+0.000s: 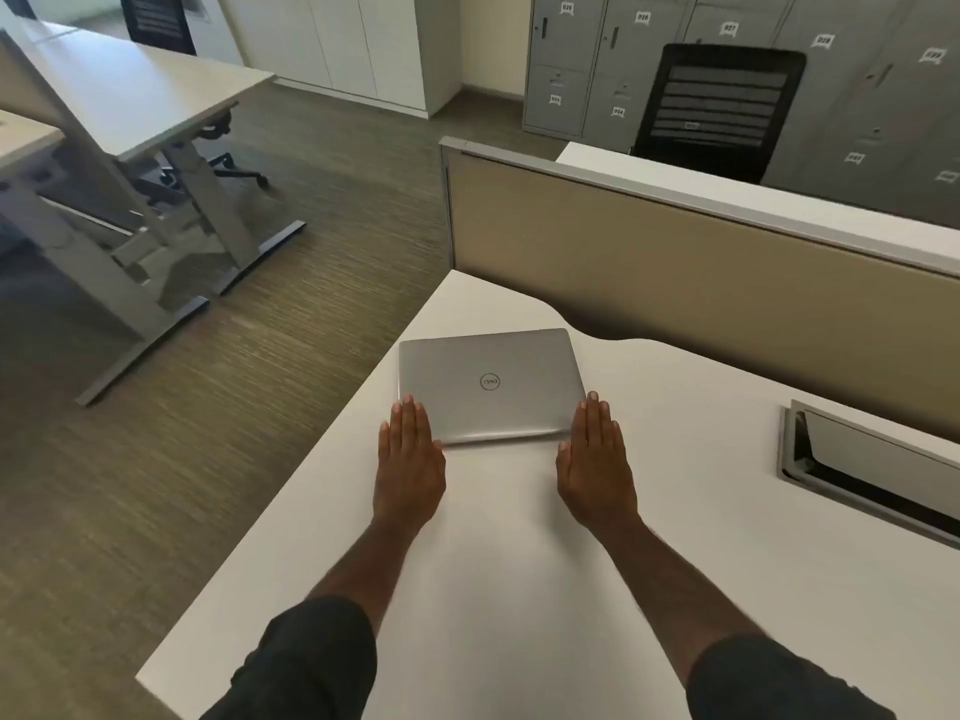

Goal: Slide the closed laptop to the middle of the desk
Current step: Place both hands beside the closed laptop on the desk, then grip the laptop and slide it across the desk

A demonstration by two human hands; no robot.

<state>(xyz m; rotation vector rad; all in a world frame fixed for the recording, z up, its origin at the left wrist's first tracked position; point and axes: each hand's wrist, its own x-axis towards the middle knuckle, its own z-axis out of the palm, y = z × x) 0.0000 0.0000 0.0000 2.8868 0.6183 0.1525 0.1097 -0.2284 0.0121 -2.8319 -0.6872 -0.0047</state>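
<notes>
A closed silver laptop (491, 384) with a round logo on its lid lies flat near the left far corner of the white desk (701, 511). My left hand (409, 462) lies flat, fingers together, with its fingertips resting on the laptop's near left corner. My right hand (596, 462) lies flat at the near right corner, its fingertips touching the laptop's right edge. Neither hand grips anything. Both forearms stretch out over the desk from dark sleeves.
A beige partition (701, 262) runs along the desk's far side. A cable tray opening (872, 470) is cut into the desk at the right. The desk's left edge drops to carpet. Beyond stand another desk (130, 96), a black chair (719, 106) and grey lockers.
</notes>
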